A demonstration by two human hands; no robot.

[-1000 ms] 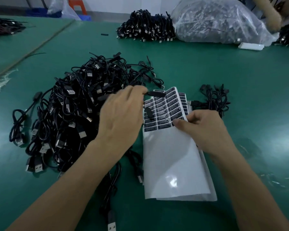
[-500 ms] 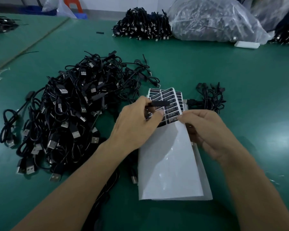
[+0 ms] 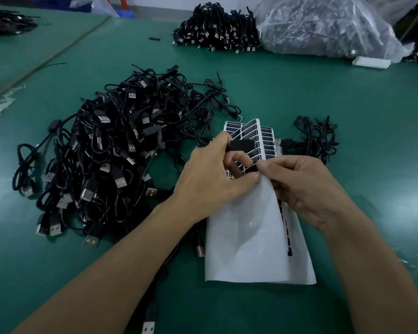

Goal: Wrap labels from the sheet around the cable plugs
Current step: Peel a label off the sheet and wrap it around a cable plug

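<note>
Since a second ago, both hands have closed in over the labelled end of the label sheet point(image 3: 251, 242). The left hand point(image 3: 210, 179) has come across from the sheet's upper left corner, and that end of the sheet now curls up off the table point(image 3: 360, 100).

Left hand: fingers curled round one black plug point(image 3: 241, 145), held just above the sheet's labels point(image 3: 267, 141); thumb pressed down on the sheet. We judge that the thumb pins the backing so a label peels cleanly, and that the plug is kept close so the label has little way to travel.

Right hand point(image 3: 304, 186): thumb and forefinger pinched together at the sheet's curled edge, touching the left thumb tip. We cannot tell whether a label is already lifted.

Large cable pile point(image 3: 106, 165) left of the sheet, presumably unlabelled stock within the left hand's reach. Small bundle point(image 3: 316, 141) just right of the sheet's far end, likely finished pieces.
</note>
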